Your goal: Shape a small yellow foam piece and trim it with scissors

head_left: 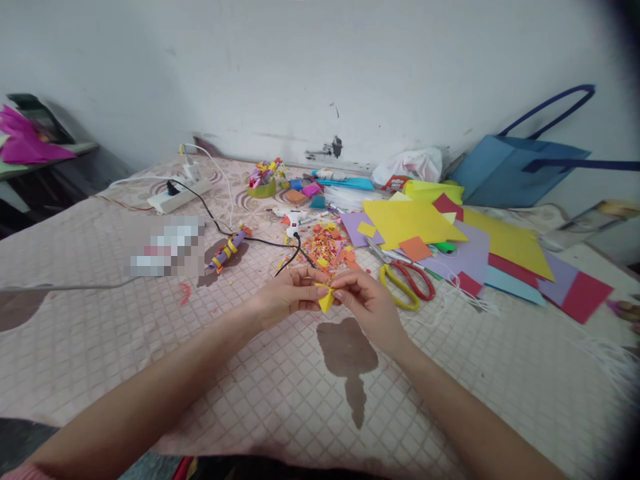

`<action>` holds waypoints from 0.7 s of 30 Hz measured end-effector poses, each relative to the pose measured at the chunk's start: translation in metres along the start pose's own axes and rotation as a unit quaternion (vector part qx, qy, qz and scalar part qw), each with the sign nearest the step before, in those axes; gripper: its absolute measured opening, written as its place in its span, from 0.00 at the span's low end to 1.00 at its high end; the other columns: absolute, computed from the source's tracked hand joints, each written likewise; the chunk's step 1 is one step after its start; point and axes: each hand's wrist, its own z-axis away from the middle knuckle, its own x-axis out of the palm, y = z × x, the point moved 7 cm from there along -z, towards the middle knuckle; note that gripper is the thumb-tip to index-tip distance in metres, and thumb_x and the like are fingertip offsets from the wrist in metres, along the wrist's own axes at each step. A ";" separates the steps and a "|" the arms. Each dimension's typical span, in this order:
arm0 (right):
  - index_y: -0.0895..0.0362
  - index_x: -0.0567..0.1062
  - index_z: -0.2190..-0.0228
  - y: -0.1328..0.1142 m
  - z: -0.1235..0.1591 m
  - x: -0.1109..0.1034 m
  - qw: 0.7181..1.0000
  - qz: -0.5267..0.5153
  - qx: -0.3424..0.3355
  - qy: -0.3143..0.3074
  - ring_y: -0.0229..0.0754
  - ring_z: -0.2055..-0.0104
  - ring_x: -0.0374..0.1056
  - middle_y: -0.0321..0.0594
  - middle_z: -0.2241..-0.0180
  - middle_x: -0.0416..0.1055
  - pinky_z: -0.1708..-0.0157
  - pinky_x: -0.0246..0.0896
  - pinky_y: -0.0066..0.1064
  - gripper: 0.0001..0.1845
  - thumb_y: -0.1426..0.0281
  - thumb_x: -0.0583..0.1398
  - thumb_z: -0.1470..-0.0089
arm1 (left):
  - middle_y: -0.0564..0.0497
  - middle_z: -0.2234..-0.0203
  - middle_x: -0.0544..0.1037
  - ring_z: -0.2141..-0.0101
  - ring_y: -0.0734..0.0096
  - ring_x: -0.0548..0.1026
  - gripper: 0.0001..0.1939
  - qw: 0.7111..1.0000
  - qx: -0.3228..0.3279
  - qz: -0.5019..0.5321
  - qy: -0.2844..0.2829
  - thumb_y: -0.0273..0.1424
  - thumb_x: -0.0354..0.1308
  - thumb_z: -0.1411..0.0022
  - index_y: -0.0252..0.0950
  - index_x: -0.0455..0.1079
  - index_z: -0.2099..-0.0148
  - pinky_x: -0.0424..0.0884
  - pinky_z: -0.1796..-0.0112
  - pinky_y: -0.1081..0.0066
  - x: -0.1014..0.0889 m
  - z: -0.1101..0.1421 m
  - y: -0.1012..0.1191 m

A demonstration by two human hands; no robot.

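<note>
Yellow piece (327, 303) between both hands (287, 293) (369, 303)

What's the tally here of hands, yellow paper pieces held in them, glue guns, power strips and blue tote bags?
Hands: 2 (left hand, right hand)
Held yellow paper piece: 1
Glue gun: 1
Power strip: 1
Blue tote bag: 1
Total: 6
</note>
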 end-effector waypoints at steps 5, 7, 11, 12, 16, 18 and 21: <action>0.53 0.73 0.66 0.000 0.000 0.002 0.999 -0.047 0.004 -0.008 0.38 0.67 0.68 0.38 0.64 0.68 0.68 0.67 0.32 0.02 0.70 0.59 0.44 | 0.52 0.72 0.77 0.71 0.76 0.75 0.16 1.000 0.010 -0.004 -0.008 0.29 0.70 0.54 0.32 0.70 0.63 0.69 0.66 0.73 0.000 0.001 0.001; 0.53 0.73 0.67 0.000 0.000 0.002 0.999 -0.044 0.004 -0.007 0.37 0.68 0.68 0.38 0.65 0.68 0.68 0.68 0.32 0.02 0.70 0.60 0.44 | 0.53 0.72 0.77 0.71 0.77 0.75 0.16 1.000 0.014 -0.012 -0.013 0.29 0.70 0.54 0.32 0.69 0.63 0.68 0.66 0.74 0.002 0.001 0.003; 0.54 0.73 0.67 0.000 0.000 0.000 1.000 -0.017 0.000 -0.002 0.38 0.67 0.68 0.38 0.65 0.69 0.68 0.67 0.32 0.02 0.70 0.59 0.44 | 0.52 0.72 0.77 0.71 0.77 0.74 0.14 0.996 0.050 -0.074 -0.017 0.30 0.68 0.52 0.32 0.69 0.64 0.67 0.67 0.74 0.004 0.002 0.008; 0.54 0.73 0.67 -0.001 0.000 -0.001 1.000 -0.008 -0.003 -0.001 0.38 0.67 0.68 0.38 0.65 0.69 0.68 0.66 0.32 0.02 0.70 0.59 0.44 | 0.52 0.72 0.76 0.71 0.77 0.73 0.13 0.993 0.069 -0.097 -0.014 0.30 0.68 0.51 0.31 0.69 0.64 0.67 0.67 0.74 0.003 0.002 0.010; 0.54 0.73 0.69 -0.008 -0.001 -0.004 0.998 0.050 -0.028 0.016 0.39 0.66 0.68 0.38 0.66 0.70 0.66 0.64 0.32 0.02 0.72 0.60 0.44 | 0.51 0.71 0.75 0.69 0.76 0.72 0.11 0.974 0.140 -0.176 0.010 0.32 0.66 0.49 0.31 0.70 0.65 0.67 0.65 0.73 0.002 0.002 0.017; 0.54 0.73 0.70 -0.013 -0.001 -0.005 0.995 0.085 -0.050 0.025 0.39 0.64 0.68 0.37 0.68 0.71 0.64 0.63 0.33 0.03 0.73 0.60 0.45 | 0.50 0.70 0.75 0.69 0.74 0.72 0.11 0.964 0.160 -0.209 0.023 0.32 0.65 0.48 0.30 0.71 0.65 0.67 0.64 0.72 0.001 0.002 0.018; 0.54 0.73 0.70 -0.019 -0.002 -0.005 0.990 0.120 -0.072 0.033 0.40 0.64 0.67 0.37 0.68 0.71 0.61 0.62 0.33 0.03 0.73 0.60 0.45 | 0.49 0.70 0.75 0.69 0.73 0.72 0.09 0.951 0.178 -0.250 0.035 0.32 0.64 0.47 0.30 0.71 0.66 0.68 0.65 0.71 0.001 0.003 0.020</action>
